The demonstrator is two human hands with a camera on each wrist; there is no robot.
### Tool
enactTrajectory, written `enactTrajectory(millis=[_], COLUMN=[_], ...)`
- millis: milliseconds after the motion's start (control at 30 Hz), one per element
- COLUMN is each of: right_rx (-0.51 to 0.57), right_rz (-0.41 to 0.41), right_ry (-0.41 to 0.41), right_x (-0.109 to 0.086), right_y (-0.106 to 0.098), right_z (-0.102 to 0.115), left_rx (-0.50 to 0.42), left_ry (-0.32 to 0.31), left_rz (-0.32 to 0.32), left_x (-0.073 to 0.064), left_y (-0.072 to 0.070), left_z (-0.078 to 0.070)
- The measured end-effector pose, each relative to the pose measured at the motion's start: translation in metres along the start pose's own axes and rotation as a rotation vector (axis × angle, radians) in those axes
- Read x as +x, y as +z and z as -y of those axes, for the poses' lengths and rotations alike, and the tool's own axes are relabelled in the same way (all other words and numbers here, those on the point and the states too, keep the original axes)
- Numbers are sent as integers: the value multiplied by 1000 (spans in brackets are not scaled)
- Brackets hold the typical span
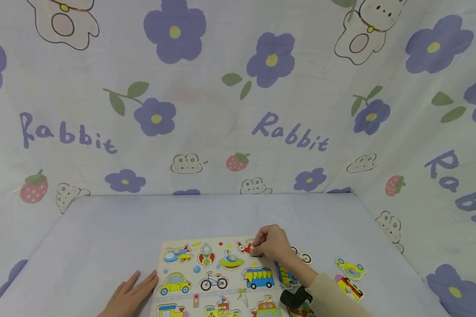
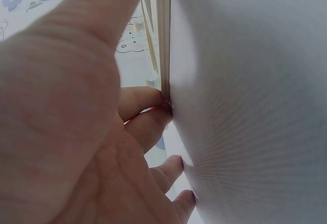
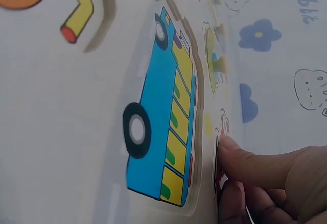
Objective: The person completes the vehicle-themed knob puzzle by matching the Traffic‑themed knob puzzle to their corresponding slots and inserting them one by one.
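A wooden knob puzzle board (image 1: 168, 245) with vehicle pictures lies on the table. At its upper right, my right hand (image 1: 275, 244) pinches a red helicopter piece (image 1: 244, 247) between thumb and fingers, over the helicopter picture. In the right wrist view the thumb and fingers grip this piece (image 3: 218, 170) close to the board, its far side hidden by the fingers. My left hand (image 1: 131, 295) rests flat on the table at the board's left side, fingers spread. In the left wrist view, its fingertips touch the board's edge (image 2: 164, 40).
Loose pieces lie right of the board: a blue and yellow bus (image 1: 286, 275), a two-wheeler (image 1: 304, 257) partly behind the right arm, a yellow car (image 1: 351, 269) and a red vehicle (image 1: 349, 288). Plane (image 1: 178, 254), rocket (image 1: 206, 255) and flying saucer (image 1: 231, 262) pieces sit in the top row.
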State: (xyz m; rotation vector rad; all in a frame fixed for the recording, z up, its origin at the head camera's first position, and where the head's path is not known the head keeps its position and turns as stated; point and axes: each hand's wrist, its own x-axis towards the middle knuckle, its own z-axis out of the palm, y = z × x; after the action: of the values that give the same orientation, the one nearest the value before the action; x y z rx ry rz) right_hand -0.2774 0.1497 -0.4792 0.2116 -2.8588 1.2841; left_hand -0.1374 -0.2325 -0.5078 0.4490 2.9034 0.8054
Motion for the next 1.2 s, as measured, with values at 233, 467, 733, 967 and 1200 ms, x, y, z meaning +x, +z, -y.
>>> enactTrajectory(millis=[233, 467, 733, 967, 1200], right_rx=[44, 48, 120, 176, 218], right_rz=[27, 60, 71, 73, 28], right_ry=[-14, -37, 4, -9, 41], right_x=[1, 4, 5, 4, -1], right_y=[-1, 2, -4, -2, 0], right_z=[-3, -5, -6, -10, -14], left_rx=[10, 44, 54, 101, 91], left_ry=[-3, -52, -21, 14, 18], left_rz=[-30, -80, -72, -96, -89], left_x=[-1, -4, -3, -2, -1], left_y=[3, 10, 9, 9, 11], left_z=[0, -1, -1, 2, 0])
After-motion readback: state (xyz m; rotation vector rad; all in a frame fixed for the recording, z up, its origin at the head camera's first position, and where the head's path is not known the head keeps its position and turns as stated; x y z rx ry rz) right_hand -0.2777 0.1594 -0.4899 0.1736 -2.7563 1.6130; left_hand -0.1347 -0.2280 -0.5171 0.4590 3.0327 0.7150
